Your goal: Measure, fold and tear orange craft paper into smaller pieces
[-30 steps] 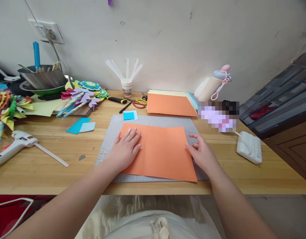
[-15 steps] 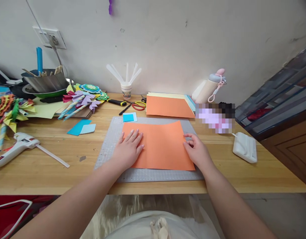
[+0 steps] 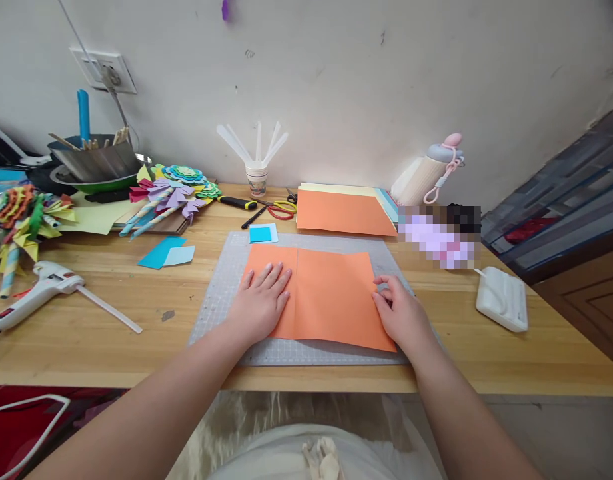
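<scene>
An off-white garment (image 3: 266,460) is being worn, with a knotted cream fabric tie (image 3: 327,459) being displayed at its front, glossy creased cloth (image 3: 236,420) being shown beyond it, and both forearms (image 3: 179,380) being left bare.

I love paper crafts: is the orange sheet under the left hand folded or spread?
Spread out: the orange sheet lies open on the cutting mat, its crease visible beside the left hand.

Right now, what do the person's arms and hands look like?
The left arm and right arm show no sleeves. The left hand and right hand are slim, without gloves; I see no rings, bracelets or watch. Pale clothing with a cream knot shows between the arms.
</scene>
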Tool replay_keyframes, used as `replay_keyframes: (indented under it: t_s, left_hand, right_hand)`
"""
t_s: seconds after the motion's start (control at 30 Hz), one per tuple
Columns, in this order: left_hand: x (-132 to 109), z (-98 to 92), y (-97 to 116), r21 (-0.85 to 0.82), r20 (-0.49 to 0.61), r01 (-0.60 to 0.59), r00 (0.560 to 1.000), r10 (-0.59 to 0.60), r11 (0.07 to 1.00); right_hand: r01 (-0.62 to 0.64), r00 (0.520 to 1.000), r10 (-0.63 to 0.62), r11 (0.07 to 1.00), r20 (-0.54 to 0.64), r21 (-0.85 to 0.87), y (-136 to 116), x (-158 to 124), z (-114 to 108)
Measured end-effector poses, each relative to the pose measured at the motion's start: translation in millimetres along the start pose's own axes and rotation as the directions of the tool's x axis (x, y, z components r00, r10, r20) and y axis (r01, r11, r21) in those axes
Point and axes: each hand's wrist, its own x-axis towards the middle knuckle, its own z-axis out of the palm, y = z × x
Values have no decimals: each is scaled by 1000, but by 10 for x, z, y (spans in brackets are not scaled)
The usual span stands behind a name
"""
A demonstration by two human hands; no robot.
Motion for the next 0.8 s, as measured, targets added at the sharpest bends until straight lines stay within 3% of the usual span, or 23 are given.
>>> replay_keyframes:
  t_s: [0.4, 0.67, 0.8]
  left_hand:
    - [-12, -12, 9, -15, -20, -1, 1000, 1, 1000]
    - [-187, -81, 74, -32, -42, 3, 999, -4, 999]
    - [-247, -59, 104, -29, -8, 4, 1000, -4, 1000]
  right_hand:
    - [-28, 998, 30, 999, -49, 32, -7, -28, -29]
    - [-103, 995, 103, 984, 11, 147, -30, -299, -132]
    - [-97, 995, 97, 991, 13, 97, -44, -371, -115]
